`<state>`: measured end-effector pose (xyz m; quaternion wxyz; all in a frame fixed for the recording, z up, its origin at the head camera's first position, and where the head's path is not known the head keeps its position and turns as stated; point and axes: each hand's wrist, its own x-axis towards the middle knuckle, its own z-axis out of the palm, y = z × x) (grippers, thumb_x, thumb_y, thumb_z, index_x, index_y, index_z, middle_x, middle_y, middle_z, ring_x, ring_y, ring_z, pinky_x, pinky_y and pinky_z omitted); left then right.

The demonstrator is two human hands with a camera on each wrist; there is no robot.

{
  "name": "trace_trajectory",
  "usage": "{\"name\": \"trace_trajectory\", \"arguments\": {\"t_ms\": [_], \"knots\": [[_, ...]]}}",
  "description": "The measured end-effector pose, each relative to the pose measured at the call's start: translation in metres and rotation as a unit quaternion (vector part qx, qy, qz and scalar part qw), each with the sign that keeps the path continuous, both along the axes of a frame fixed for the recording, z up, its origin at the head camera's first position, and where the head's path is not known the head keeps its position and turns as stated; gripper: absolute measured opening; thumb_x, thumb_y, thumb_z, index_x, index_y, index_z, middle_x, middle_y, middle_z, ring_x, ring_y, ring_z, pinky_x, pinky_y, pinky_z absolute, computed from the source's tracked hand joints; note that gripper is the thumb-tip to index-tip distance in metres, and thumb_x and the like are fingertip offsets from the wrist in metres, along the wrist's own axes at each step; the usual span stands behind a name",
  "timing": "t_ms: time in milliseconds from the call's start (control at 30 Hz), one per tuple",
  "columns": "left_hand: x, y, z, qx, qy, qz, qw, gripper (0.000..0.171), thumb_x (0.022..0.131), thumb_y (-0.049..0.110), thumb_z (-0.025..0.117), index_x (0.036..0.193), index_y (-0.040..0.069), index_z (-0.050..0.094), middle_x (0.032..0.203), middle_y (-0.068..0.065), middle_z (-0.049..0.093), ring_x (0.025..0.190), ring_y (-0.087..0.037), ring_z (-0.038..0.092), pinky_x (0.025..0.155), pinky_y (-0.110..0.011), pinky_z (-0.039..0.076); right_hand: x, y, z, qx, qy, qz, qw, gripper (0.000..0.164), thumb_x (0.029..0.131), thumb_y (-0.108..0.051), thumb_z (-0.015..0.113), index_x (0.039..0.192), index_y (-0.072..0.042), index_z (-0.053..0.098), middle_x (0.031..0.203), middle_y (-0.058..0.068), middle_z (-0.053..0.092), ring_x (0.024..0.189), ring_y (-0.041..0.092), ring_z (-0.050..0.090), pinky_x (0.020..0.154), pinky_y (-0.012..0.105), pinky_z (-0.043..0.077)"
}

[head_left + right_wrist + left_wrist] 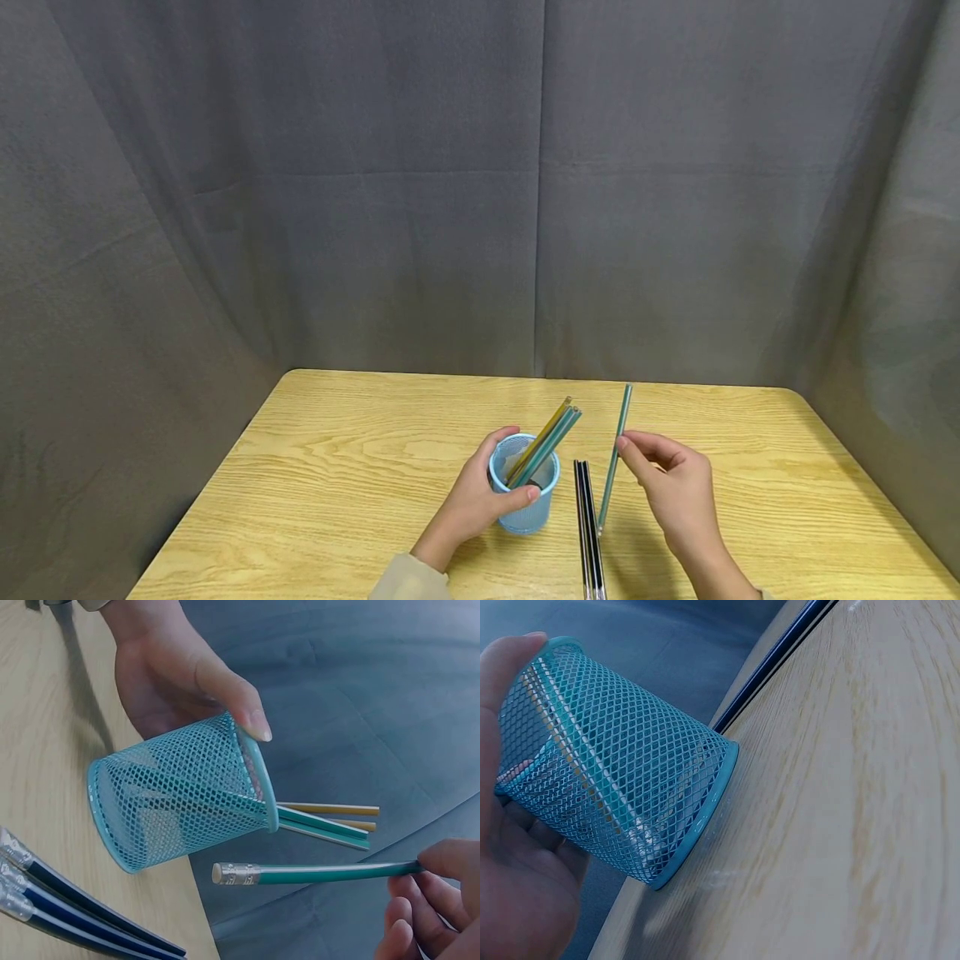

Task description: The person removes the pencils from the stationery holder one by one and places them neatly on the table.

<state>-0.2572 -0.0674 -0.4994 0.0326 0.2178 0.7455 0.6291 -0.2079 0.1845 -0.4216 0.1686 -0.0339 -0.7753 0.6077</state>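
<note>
Head view shows your left hand wrapped around a light blue mesh cup, its thumb over the near side of the rim; the cup is about midway between the left and right edges of the table, well short of the far edge. Yellow pencils and green pencils stand in it, their ends leaning out toward the far right corner. Your right hand pinches a single green pencil between thumb and fingertips, the eraser end pointing down, nearer the table's right edge. Dark pencils lie side by side on the wood between your hands, eraser ends toward the near edge. You cannot tell whether the cup's base fully touches the table. Gray cloth hangs beyond the far edge.
</note>
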Motion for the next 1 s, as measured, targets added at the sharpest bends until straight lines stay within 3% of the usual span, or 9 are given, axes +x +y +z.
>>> {"name": "trace_trajectory", "arguments": {"t_ms": [433,667,1000], "knots": [[0.0,0.0,0.002,0.009,0.003,-0.006,0.9999,0.077,0.081,0.034,0.081,0.146,0.036,0.04,0.129,0.003,0.057,0.115,-0.019,0.056,0.095,-0.047,0.044,-0.002,0.0,-0.006,0.007,-0.005,0.0,1.0,0.029,0.091,-0.026,0.074,0.104,0.0,0.074,0.09,0.003,0.072,0.086,0.01,0.061,0.069,0.023,0.048],[0.002,0.0,0.003,0.011,-0.004,-0.007,0.9999,0.079,0.081,0.032,0.082,0.147,0.033,0.038,0.13,0.001,0.056,0.117,-0.021,0.055,0.096,-0.049,0.044,-0.004,0.001,-0.011,0.014,-0.031,0.001,0.999,0.027,0.091,-0.026,0.074,0.104,-0.003,0.074,0.092,0.002,0.072,0.086,0.011,0.06,0.066,0.024,0.047],[0.002,0.0,0.002,0.011,-0.009,-0.007,0.9999,0.076,0.082,0.033,0.081,0.146,0.035,0.04,0.129,0.002,0.056,0.116,-0.02,0.056,0.097,-0.049,0.043,-0.006,0.0,-0.014,0.019,-0.046,0.008,0.999,0.03,0.091,-0.028,0.074,0.106,-0.003,0.074,0.096,0.005,0.072,0.088,0.011,0.06,0.072,0.024,0.046]]}}
